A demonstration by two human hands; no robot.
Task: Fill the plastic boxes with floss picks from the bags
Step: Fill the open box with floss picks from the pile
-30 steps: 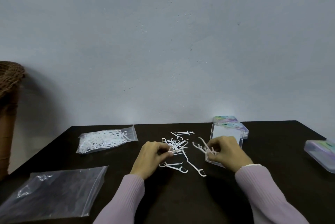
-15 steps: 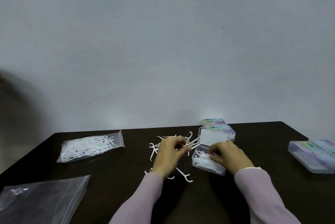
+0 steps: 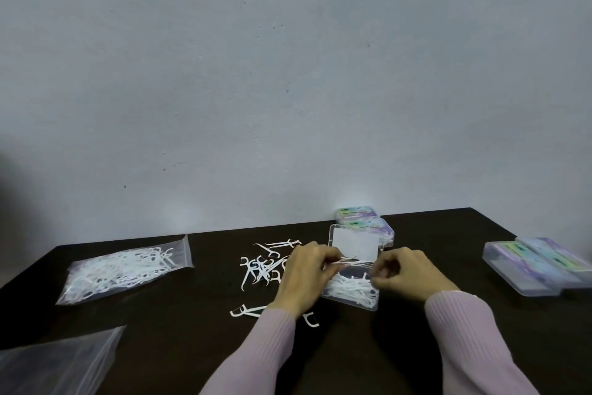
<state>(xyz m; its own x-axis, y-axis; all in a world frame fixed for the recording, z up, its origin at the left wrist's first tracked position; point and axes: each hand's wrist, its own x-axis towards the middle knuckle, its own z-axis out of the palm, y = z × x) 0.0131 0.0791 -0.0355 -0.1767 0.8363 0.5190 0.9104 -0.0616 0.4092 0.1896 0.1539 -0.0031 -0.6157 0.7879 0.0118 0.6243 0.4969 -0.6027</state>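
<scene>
An open clear plastic box [image 3: 368, 304] sits mid-table with its lid [image 3: 355, 245] raised behind it and white floss picks lying inside. My left hand [image 3: 304, 276] pinches a few white floss picks [image 3: 349, 262] over the box. My right hand [image 3: 407, 273] is at the box's right side with fingers curled; its fingertips meet the other end of the same picks. Loose floss picks [image 3: 261, 266] are scattered left of the box. A zip bag full of floss picks [image 3: 123, 268] lies at the left.
Two closed boxes with coloured labels [image 3: 365, 221] are stacked behind the open box. Two more closed boxes [image 3: 538, 266] lie at the right edge of the dark table [image 3: 179, 340]. An empty clear bag [image 3: 54, 362] lies at the near left. A grey wall stands behind.
My left hand has brought floss picks from the loose pile over to the open box. My right hand has stayed at the box. The camera has swung right.
</scene>
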